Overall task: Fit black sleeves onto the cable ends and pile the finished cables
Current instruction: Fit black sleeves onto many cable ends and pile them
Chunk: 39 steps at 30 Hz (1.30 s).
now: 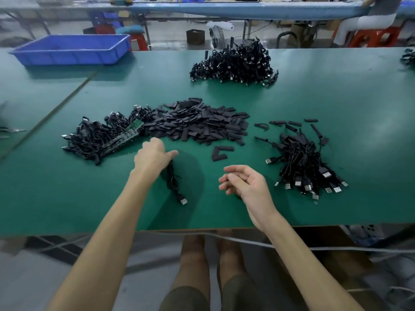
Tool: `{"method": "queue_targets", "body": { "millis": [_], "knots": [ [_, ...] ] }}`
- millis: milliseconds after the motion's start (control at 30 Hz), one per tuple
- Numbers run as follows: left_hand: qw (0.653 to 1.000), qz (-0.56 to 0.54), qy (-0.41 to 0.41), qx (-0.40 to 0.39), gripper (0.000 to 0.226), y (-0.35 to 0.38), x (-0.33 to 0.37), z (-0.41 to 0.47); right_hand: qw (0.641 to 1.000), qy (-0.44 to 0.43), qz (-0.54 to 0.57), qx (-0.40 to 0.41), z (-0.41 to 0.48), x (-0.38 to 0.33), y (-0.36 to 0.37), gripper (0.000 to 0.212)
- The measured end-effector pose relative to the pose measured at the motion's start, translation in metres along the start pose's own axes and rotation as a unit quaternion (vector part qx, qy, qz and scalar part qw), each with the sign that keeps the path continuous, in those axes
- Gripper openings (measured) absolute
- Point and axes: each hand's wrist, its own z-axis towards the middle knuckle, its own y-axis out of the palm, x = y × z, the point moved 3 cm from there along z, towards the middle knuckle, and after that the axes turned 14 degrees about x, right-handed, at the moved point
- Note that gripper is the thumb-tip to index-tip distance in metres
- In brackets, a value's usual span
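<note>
The task was judged to be partly done. A pile of sleeved cables (303, 162) at the right of the frame, with dark sleeving seen on several upper ends, was taken for the finished stack. Much was left. A tangle of bare cables (96, 140) with green circuit boards lay at the centre left. A broad heap of black sleeves (197, 124) was spread beside it, touching it.

A single coiled USB cable (174, 182) was gripped at its upper end by the left hand (155, 156). Its plug rested on the green counter (336, 97) at the lower centre, and no sleeve was made out on it. The right hand (244, 182) was held loosely curled above the counter, with nothing in it.

The left fingers and the cable's upper end were hidden behind the back of the hand. Whether the larger far heap (233, 63) at the upper centre was sleeved could not be told. The inside of the blue tray (69, 49) at the upper left was mostly hidden by its wall.
</note>
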Motion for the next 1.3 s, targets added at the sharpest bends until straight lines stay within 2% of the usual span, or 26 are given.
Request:
{"method": "queue_targets", "body": {
  "millis": [67,200,267,367,433,567,667,800,900,1100,1233,1300],
  "knots": [
    [1.0,-0.008,-0.001,-0.021,0.053,0.003,-0.003,0.0,1.0,-0.001,0.0,-0.003,0.0,-0.001,0.0,0.015],
    [0.998,-0.048,0.02,-0.034,0.031,0.006,0.004,0.003,1.0,0.001,0.0,0.002,-0.001,-0.001,-0.001,0.015],
    [0.99,-0.128,0.023,-0.044,0.023,0.006,0.01,0.0,1.0,0.002,-0.002,0.003,-0.002,-0.002,-0.001,0.015],
    [0.936,-0.332,0.018,-0.12,0.022,0.007,0.024,-0.019,1.0,-0.001,-0.001,0.008,-0.002,-0.003,-0.001,0.014],
    [0.894,-0.41,0.02,-0.178,0.022,0.006,0.034,-0.034,1.0,-0.012,-0.006,0.019,-0.002,-0.003,-0.002,0.013],
    [0.855,-0.46,0.043,-0.238,0.021,0.005,0.054,-0.057,0.998,-0.034,-0.04,0.028,-0.003,-0.005,-0.001,0.016],
    [0.838,-0.472,0.064,-0.265,0.029,0.007,0.064,-0.069,0.996,-0.049,-0.075,0.021,-0.003,-0.006,-0.001,0.016],
    [0.849,-0.45,0.084,-0.264,0.021,0.01,0.07,-0.072,0.995,-0.047,-0.076,0.043,-0.003,-0.005,-0.002,0.012],
    [0.873,-0.407,0.104,-0.248,0.02,0.009,0.067,-0.064,0.996,-0.029,-0.064,0.053,-0.002,-0.002,-0.002,0.01],
    [0.954,-0.279,0.1,-0.04,0.007,0.023,0.064,-0.029,0.998,-0.001,-0.011,0.064,-0.004,-0.006,-0.001,0.01],
    [0.973,-0.184,0.14,-0.007,0.023,0.034,0.08,-0.03,0.997,0.015,0.022,0.07,-0.008,-0.011,0.0,0.014],
    [0.971,-0.172,0.164,-0.001,0.03,0.036,0.088,-0.032,0.997,0.02,0.038,0.065,-0.009,-0.012,0.002,0.013]
  ]
}}
